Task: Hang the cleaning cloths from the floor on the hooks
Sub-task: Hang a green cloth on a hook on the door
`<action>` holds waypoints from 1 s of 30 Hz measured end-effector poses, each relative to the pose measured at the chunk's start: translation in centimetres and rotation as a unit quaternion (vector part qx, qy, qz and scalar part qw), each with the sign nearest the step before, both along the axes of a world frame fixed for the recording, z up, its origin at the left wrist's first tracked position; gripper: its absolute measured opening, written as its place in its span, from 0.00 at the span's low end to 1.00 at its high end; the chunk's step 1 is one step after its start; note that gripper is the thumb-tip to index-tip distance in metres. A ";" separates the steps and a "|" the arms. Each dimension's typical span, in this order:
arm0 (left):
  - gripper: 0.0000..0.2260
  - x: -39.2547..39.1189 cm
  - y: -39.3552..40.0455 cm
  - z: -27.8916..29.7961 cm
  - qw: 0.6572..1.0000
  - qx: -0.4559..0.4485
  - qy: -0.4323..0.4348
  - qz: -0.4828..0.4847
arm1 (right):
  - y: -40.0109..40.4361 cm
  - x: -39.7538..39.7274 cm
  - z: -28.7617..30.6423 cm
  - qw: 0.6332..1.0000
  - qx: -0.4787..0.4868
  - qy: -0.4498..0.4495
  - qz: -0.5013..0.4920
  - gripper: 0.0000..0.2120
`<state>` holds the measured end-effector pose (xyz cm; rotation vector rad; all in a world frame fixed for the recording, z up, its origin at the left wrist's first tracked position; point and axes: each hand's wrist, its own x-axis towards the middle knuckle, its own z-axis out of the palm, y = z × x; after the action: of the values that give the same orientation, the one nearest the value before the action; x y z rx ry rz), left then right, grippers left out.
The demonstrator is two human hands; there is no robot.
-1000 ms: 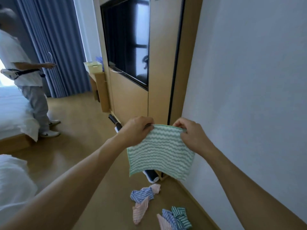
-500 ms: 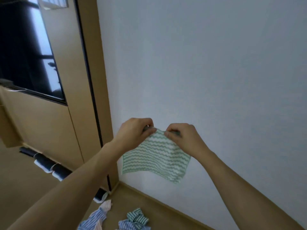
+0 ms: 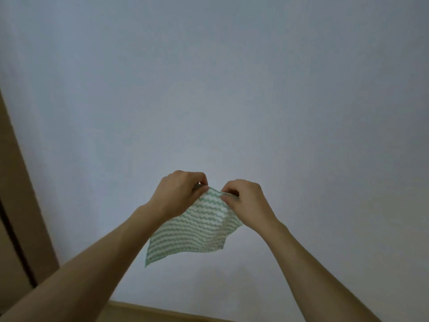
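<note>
A white cleaning cloth with green wavy stripes (image 3: 192, 231) hangs in front of the pale wall, held up at its top edge by both hands. My left hand (image 3: 181, 194) pinches the top edge on the left. My right hand (image 3: 246, 201) pinches the same edge a short way to the right, so the cloth bunches between them and droops down to the left. No hook shows in this view, and the other cloths on the floor are out of sight.
A plain pale wall (image 3: 232, 89) fills almost the whole view. A wooden panel with a dark gap (image 3: 16, 228) runs down the left edge. A strip of wooden skirting (image 3: 162, 314) shows at the bottom.
The view has swung right and up to the bare wall; the TV panel and floor cloths left the frame. My hands have drawn closer together on the cloth's top edge.
</note>
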<state>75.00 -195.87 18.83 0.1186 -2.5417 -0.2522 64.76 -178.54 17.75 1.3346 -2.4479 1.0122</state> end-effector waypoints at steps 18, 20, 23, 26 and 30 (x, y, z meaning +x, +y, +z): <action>0.05 -23.4 25.5 -1.1 0.963 -0.005 -0.016 -0.268 | 27.2 -13.0 -0.7 0.970 -0.022 -0.041 -0.241 0.04; 0.05 -25.9 27.8 -1.2 0.951 -0.006 -0.018 -0.307 | 29.6 -14.2 -0.6 0.959 -0.020 -0.037 -0.280 0.04; 0.05 -29.5 31.4 -0.8 0.931 -0.012 -0.022 -0.363 | 33.1 -15.5 -0.1 0.939 -0.012 -0.024 -0.344 0.05; 0.06 -33.0 35.7 -0.2 0.903 -0.017 -0.018 -0.429 | 36.7 -16.6 0.4 0.907 -0.010 -0.020 -0.420 0.06; 0.08 -36.3 42.2 -0.1 0.867 -0.033 -0.013 -0.497 | 41.8 -17.2 0.5 0.852 0.009 -0.006 -0.523 0.07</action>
<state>38.71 -153.71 18.76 -1.2438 -2.3979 -0.5431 47.53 -136.75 18.29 -0.1346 -2.5634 0.6535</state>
